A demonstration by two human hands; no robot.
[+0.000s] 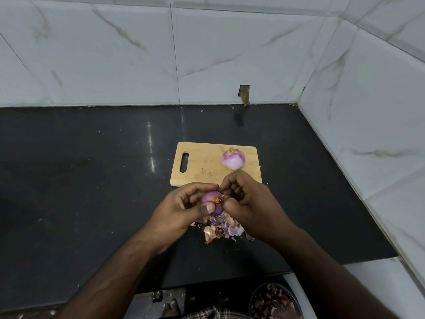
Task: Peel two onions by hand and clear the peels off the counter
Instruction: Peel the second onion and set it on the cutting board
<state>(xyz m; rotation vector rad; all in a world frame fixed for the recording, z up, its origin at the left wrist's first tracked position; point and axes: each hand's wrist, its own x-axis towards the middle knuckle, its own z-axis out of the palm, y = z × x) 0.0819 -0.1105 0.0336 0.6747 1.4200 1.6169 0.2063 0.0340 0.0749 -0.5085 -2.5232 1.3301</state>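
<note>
My left hand (184, 209) grips a purple onion (210, 198) above the black counter, thumb across its front. My right hand (245, 203) is curled right beside it, its fingertips pinching the dry brown skin at the onion's tip. A second onion (233, 159), pale purple and peeled, sits on the wooden cutting board (202, 165) behind my hands. A heap of torn peels (222, 230) lies on the counter under my hands, partly hidden by them.
The black counter (92, 180) meets marble-tiled walls at the back and right. Below its front edge at lower right stands a round container (274, 301) with peel scraps in it. A bare foot (171, 307) shows on the floor.
</note>
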